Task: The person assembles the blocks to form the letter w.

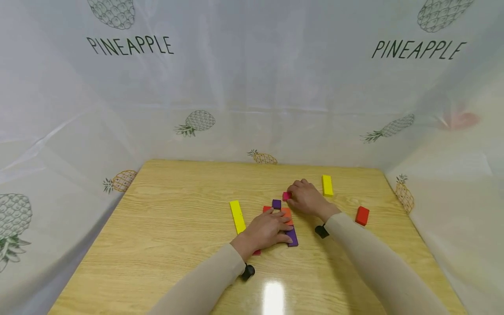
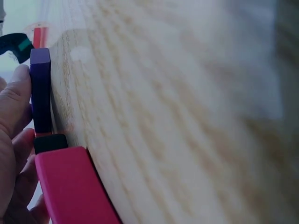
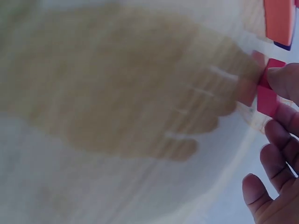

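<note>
My left hand [image 1: 265, 229] lies over a group of coloured blocks, its fingers spread. Its thumb touches a purple block [image 1: 292, 237], and other fingers reach across an orange block [image 1: 287, 215]. Part of a red block [image 1: 267, 208] shows beyond the fingers. A pink block [image 2: 74, 186] is near in the left wrist view, with a dark block [image 2: 50, 143] by it. My right hand [image 1: 307, 197] pinches a small pink cube [image 3: 267, 100] between thumb and index finger, just beyond the group. A small purple cube [image 1: 277, 204] stands between the two hands.
A long yellow block [image 1: 237, 216] extends from beside the left hand. Toward the right lie another yellow block [image 1: 327, 186] and a red block [image 1: 362, 216]. A pineapple-print sheet [image 1: 252, 87] hangs around the wooden table [image 1: 177, 210].
</note>
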Available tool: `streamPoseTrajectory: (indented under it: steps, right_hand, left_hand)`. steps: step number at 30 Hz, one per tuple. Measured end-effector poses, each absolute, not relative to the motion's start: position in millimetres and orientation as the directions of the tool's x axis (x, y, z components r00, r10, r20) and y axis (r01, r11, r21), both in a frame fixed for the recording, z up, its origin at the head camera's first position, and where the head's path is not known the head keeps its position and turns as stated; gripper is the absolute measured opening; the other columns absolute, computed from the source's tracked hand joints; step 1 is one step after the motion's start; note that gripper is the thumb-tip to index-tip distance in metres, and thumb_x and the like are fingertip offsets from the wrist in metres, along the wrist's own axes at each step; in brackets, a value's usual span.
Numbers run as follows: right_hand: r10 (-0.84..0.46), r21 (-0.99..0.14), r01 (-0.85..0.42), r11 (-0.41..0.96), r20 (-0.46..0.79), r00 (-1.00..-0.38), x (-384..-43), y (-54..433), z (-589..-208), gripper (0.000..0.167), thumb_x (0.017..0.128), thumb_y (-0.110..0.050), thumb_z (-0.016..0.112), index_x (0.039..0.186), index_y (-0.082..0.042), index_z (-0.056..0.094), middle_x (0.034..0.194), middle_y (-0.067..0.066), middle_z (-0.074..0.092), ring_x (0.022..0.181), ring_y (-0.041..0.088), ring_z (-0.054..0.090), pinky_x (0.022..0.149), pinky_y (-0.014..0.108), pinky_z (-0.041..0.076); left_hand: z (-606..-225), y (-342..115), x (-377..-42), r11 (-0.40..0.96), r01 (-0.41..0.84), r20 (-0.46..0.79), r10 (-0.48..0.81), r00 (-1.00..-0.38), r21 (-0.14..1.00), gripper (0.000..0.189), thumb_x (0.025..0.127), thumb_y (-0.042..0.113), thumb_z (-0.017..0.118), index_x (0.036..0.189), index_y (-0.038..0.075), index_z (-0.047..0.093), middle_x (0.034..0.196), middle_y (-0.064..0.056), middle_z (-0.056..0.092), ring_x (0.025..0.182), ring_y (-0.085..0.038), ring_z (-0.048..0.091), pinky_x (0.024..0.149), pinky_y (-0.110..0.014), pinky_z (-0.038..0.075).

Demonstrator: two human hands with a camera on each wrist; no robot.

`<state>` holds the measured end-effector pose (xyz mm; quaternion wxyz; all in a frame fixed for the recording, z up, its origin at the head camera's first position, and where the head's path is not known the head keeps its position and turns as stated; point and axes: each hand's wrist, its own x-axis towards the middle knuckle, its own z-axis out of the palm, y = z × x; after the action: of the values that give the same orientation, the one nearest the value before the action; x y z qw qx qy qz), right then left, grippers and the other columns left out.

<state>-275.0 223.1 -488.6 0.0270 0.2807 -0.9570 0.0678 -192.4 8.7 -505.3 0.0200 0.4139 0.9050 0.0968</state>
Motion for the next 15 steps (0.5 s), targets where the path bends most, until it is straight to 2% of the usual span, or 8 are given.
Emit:
streamPoseTrajectory:
  steps: [8, 15]
  right_hand:
    - [-0.527, -0.092, -0.544, 0.834, 0.162, -0.835, -258, 238, -491, 0.027, 0.098, -0.027, 0.075, 0.111, -0.004, 0.071, 0.109, 0.011, 0.067, 0.098, 0.031, 0.056, 0.088, 0.049, 0.054]
    - [-0.571, -0.031, -0.591, 0.806, 0.224, -0.79, -236, 253, -493, 0.028, 0.096, -0.028, 0.077, 0.106, -0.002, 0.072, 0.102, 0.011, 0.068, 0.092, 0.03, 0.056, 0.088, 0.045, 0.052]
  left_hand:
    - [-506, 11, -193, 0.638, 0.733, 0.038, 0.748, -0.663, 0.236, 0.05, 0.101, 0.056, 0.063, 0.142, 0.028, 0.069, 0.153, 0.007, 0.06, 0.153, -0.018, 0.044, 0.13, -0.046, 0.029]
    - [-503, 8, -193, 0.629, 0.73, 0.043, 0.749, -0.661, 0.269, 0.049, 0.101, 0.054, 0.064, 0.141, 0.027, 0.07, 0.153, 0.006, 0.06, 0.153, -0.02, 0.044, 0.13, -0.048, 0.03]
